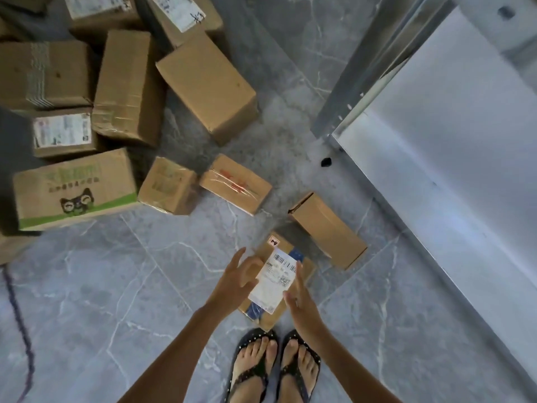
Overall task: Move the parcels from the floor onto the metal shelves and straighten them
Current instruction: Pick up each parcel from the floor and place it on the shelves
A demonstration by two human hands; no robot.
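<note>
A small flat cardboard parcel with a white shipping label (pixel 271 282) lies on the grey floor just in front of my feet. My left hand (pixel 236 276) hovers at its left edge, fingers spread. At its right edge is my right hand (pixel 299 301), fingers straight, palm facing the parcel. Neither hand grips it. The metal shelf (pixel 453 158), bare and pale, fills the right side. Several more brown parcels lie on the floor, among them a plain narrow box (pixel 328 229) and a taped box with red marks (pixel 235 184).
A heap of larger cardboard boxes covers the upper left, including one with a cat logo and green stripe (pixel 77 189) and a big tilted box (pixel 207 85). The shelf's steel upright (pixel 357 82) stands at upper right. My sandalled feet (pixel 274 365) are at the bottom.
</note>
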